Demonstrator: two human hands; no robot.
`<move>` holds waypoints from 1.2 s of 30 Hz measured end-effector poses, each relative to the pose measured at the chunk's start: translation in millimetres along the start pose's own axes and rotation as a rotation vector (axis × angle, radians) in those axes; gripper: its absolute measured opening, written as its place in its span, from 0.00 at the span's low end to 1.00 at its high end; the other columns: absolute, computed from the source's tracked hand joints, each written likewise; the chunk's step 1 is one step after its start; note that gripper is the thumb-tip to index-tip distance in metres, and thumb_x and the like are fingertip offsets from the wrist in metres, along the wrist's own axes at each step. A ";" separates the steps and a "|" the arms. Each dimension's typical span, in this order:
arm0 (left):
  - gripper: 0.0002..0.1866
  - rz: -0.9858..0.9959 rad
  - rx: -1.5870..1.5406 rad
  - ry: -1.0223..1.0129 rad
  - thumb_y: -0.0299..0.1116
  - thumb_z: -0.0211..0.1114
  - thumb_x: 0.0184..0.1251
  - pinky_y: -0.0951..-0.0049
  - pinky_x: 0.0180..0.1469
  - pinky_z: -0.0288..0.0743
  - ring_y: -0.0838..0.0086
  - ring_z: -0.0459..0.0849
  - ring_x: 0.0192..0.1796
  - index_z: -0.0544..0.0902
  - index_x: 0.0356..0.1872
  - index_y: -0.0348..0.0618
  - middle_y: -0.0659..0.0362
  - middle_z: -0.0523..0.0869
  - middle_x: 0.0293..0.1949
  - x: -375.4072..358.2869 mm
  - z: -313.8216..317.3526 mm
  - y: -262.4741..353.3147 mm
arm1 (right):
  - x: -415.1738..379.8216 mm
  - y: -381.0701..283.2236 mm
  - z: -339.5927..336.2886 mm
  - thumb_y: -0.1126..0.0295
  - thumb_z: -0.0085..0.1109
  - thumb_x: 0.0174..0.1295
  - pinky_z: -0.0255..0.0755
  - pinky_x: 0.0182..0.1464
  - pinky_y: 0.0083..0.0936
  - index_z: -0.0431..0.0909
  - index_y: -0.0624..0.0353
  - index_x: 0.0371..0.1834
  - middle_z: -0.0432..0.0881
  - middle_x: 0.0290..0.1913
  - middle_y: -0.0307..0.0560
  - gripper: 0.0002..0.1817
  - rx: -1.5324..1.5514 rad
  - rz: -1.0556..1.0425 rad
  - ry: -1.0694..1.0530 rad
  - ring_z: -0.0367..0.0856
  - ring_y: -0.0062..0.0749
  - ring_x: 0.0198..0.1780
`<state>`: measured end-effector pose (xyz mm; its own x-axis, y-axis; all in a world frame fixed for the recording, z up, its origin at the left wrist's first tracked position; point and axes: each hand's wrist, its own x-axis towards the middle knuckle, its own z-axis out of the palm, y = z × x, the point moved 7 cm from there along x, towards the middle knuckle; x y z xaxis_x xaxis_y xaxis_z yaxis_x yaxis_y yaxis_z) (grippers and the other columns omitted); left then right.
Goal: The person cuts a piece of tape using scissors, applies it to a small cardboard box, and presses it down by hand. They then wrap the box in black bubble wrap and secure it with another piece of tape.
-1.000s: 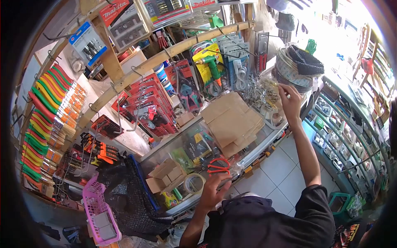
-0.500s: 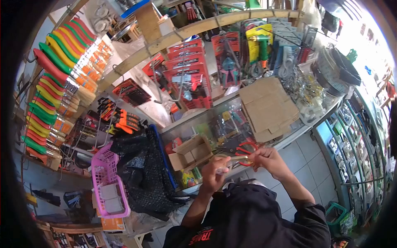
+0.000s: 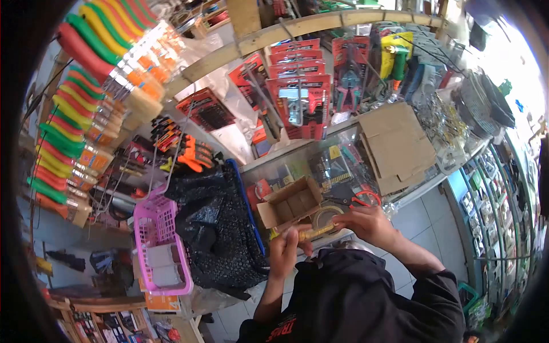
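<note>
A narrow yellow strip point(image 3: 316, 232) with marks along it runs between my two hands, low over the counter. My left hand point(image 3: 284, 250) grips its left end, fingers bent and thumb at the strip. At the other end my right hand point(image 3: 369, 225) pinches it between thumb and fingertips. Just above the strip, a pale translucent ring point(image 3: 327, 214), like a roll of tape, shows beside the right fingertips. Red-handled scissors point(image 3: 366, 198) are behind my right hand, which hides part of them. Left of these, an open small cardboard box point(image 3: 290, 203) stands on the counter.
Flattened cardboard point(image 3: 397, 147) covers the counter's right part. A black plastic bag point(image 3: 211, 220) and pink basket point(image 3: 182, 274) are at left. Packaged tools point(image 3: 300, 106) hang from a wooden rail point(image 3: 320, 26); paintbrushes point(image 3: 86, 126) hang at far left. Glass shelving point(image 3: 500, 206) stands right.
The view has swung, so the surroundings sit further right. My hands have moved apart slightly, with more of the yellow strip showing between them. The pale ring is now plainly visible.
</note>
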<state>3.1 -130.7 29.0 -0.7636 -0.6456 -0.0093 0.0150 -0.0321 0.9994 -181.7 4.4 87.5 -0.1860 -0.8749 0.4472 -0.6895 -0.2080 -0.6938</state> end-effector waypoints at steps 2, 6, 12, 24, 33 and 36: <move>0.21 0.080 0.163 -0.094 0.39 0.52 0.92 0.74 0.37 0.82 0.77 0.89 0.29 0.86 0.59 0.32 0.56 0.91 0.30 -10.3 -1.6 0.2 | -5.9 19.8 17.7 0.71 0.68 0.73 0.81 0.35 0.32 0.89 0.59 0.50 0.86 0.27 0.45 0.07 0.158 0.180 0.070 0.88 0.33 0.30; 0.17 0.617 0.713 -0.198 0.37 0.54 0.91 0.71 0.37 0.83 0.76 0.91 0.30 0.87 0.55 0.33 0.55 0.93 0.30 -20.7 2.9 21.5 | -36.4 39.9 47.3 0.64 0.63 0.80 0.77 0.30 0.29 0.86 0.65 0.46 0.85 0.26 0.42 0.13 0.458 0.748 -0.061 0.85 0.25 0.26; 0.24 -0.130 0.099 0.088 0.43 0.54 0.91 0.70 0.25 0.76 0.74 0.84 0.21 0.82 0.33 0.38 0.57 0.87 0.22 -5.0 -20.7 -42.4 | -39.2 0.5 40.8 0.53 0.69 0.74 0.79 0.40 0.38 0.80 0.54 0.68 0.85 0.35 0.46 0.26 -0.016 0.324 -0.011 0.88 0.41 0.37; 0.20 0.353 0.583 0.028 0.39 0.60 0.86 0.61 0.23 0.72 0.67 0.84 0.20 0.79 0.29 0.38 0.56 0.82 0.20 -3.9 -15.2 -26.0 | -28.0 19.1 28.6 0.52 0.62 0.79 0.72 0.32 0.40 0.83 0.62 0.35 0.77 0.22 0.48 0.22 -0.057 0.176 0.057 0.80 0.42 0.26; 0.25 -0.025 0.313 0.281 0.43 0.60 0.88 0.68 0.18 0.63 0.77 0.73 0.15 0.76 0.24 0.41 0.63 0.74 0.15 5.1 -15.3 -27.7 | -18.5 5.9 13.8 0.52 0.59 0.81 0.76 0.39 0.42 0.83 0.62 0.52 0.82 0.35 0.48 0.21 -0.020 0.131 0.067 0.84 0.45 0.36; 0.27 -0.231 -0.041 0.307 0.47 0.58 0.89 0.73 0.17 0.59 0.80 0.70 0.14 0.76 0.23 0.45 0.66 0.72 0.15 8.4 -17.2 -45.1 | -14.0 -16.8 16.2 0.58 0.62 0.79 0.77 0.50 0.45 0.78 0.59 0.66 0.84 0.47 0.51 0.21 -0.189 -0.294 -0.026 0.86 0.48 0.49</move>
<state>7.0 -147.8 -16.8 -0.5209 -0.8161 -0.2505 -0.1042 -0.2305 0.9675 -156.1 13.0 83.8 0.0557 -0.8010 0.5960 -0.8288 -0.3700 -0.4198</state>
